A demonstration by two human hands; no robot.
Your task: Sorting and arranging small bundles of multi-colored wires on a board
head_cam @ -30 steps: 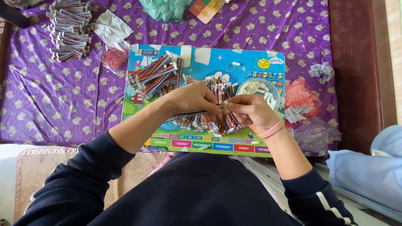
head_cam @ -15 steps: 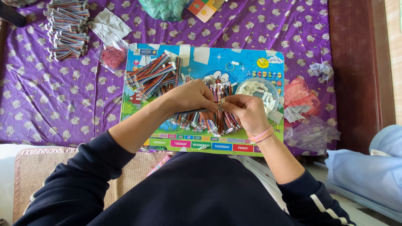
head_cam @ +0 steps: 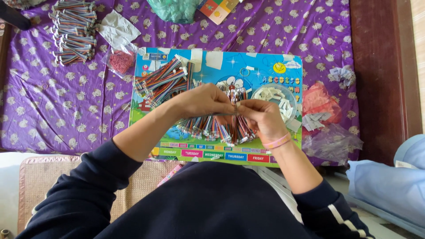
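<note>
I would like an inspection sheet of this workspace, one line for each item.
Surface: purple patterned cloth with a colourful picture board on it.
Job's things: loose multicoloured wire bundles under the hands; clear bowl of small white pieces.
Clutter: bag of red bits, empty plastic bags, paper scraps.
Grippers: left hand and right hand pinch one wire piece together.
Cables: stacked bundles far left; another pile on the board.
Surroundings: wooden edge, woven mat.

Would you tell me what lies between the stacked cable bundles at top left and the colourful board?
In the head view, a small clear bag of red bits lies on the purple cloth between them.
</note>
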